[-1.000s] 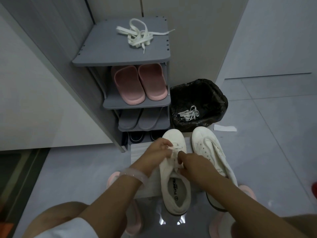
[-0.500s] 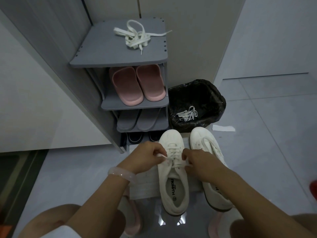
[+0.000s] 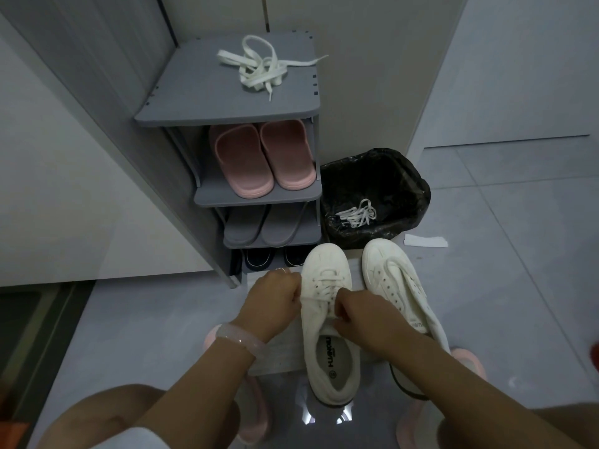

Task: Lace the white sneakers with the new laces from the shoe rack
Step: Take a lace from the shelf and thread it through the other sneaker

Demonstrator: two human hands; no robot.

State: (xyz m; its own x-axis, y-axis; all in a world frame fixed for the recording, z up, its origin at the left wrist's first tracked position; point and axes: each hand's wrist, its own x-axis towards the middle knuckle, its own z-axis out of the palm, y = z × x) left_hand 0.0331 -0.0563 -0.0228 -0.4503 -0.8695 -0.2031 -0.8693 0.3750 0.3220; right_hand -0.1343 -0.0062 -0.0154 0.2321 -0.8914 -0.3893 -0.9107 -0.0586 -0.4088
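Left sneaker [image 3: 327, 322] on floor before me, toe toward shoe rack [image 3: 227, 115], long axis running away from me. My left hand [image 3: 272, 306] fisted beside it, pulling lace end. My right hand [image 3: 363, 322] curled over lacing, pinching lace. Second sneaker [image 3: 398, 286] just right, toe angled slightly left. Spare laces [image 3: 262, 69] on rack's top shelf.
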